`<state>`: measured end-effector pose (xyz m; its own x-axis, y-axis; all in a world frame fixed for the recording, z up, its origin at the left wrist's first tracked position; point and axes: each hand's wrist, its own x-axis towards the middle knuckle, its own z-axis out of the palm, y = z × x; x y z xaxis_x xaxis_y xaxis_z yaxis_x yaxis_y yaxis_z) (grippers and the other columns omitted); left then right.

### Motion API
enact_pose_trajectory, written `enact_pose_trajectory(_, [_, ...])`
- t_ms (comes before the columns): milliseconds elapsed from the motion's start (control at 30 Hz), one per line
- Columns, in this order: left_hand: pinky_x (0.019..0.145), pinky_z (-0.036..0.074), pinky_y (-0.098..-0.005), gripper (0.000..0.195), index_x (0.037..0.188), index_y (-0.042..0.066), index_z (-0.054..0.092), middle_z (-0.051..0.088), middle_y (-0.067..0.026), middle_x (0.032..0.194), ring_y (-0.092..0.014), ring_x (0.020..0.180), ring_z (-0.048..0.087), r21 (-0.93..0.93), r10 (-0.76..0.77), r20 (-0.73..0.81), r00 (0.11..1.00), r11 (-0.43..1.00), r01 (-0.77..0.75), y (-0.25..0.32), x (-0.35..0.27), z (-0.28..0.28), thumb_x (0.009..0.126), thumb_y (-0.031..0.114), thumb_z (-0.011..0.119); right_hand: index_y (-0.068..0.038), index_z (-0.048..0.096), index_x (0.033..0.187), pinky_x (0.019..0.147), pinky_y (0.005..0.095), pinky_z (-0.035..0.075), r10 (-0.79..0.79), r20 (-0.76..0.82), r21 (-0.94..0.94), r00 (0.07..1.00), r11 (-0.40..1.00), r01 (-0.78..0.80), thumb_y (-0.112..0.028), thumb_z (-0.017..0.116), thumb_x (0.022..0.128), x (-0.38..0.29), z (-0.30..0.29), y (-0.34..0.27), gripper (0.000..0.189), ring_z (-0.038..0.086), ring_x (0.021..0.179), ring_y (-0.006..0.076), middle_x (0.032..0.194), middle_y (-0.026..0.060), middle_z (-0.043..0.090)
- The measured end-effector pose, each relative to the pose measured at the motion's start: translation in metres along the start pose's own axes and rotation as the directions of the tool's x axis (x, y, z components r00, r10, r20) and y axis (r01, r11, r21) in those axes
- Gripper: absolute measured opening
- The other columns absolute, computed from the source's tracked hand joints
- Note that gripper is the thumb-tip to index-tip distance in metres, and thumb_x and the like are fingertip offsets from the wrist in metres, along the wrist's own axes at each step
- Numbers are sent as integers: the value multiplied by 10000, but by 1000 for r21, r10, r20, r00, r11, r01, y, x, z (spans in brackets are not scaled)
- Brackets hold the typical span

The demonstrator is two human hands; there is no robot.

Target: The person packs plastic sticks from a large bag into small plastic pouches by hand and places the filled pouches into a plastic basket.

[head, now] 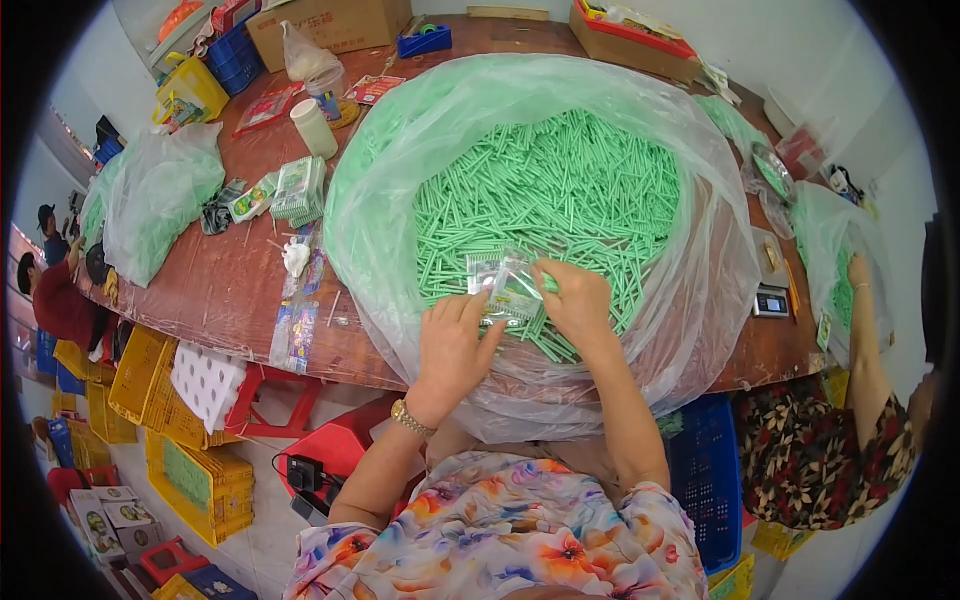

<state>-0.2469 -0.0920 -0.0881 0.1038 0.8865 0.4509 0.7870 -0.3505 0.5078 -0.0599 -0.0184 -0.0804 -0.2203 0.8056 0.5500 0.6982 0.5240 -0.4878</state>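
Observation:
A large clear plastic bag (720,217) lies wide open on the table, full of short green sticks (555,172). On the sticks, in front of me, rest printed clear plastic packets (517,296). My left hand (457,345), with a gold watch on its wrist, lies against the near left edge of the packets; whether it grips them is not clear. My right hand (576,300) is closed around some green sticks at the right side of the packets, by a clear packet's opening.
A wooden table (217,307) carries stacked packets (298,187), a white bottle (313,129), a tape dispenser (424,41) and a digital scale (771,301). A co-worker's arm (865,330) reaches into another bag at right. A blue crate (701,480) stands below.

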Motion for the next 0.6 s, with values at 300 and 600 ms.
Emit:
enact_pose_trajectory(300, [851, 483, -269, 257, 1136, -8, 598, 628, -60, 1143, -118, 1021, 577, -852, -295, 122, 948, 459, 252, 28, 33, 25, 909, 69, 689, 33, 705, 892, 616, 249, 411, 405, 245, 641, 881, 614, -460, -188, 694, 912, -13, -41, -14, 222, 487, 686, 46, 712, -13, 630])
enact_pose_trajectory(600, [650, 435, -202, 128, 957, -11, 674, 658, 9, 824, -41, 728, 543, -855, -410, 356, 839, 219, 470, 28, 22, 25, 978, 106, 624, 4, 712, 1064, 492, 196, 288, 441, 278, 752, 853, 453, -479, -147, 663, 932, -17, -60, 5, 206, 389, 549, 1, 637, -85, 492])
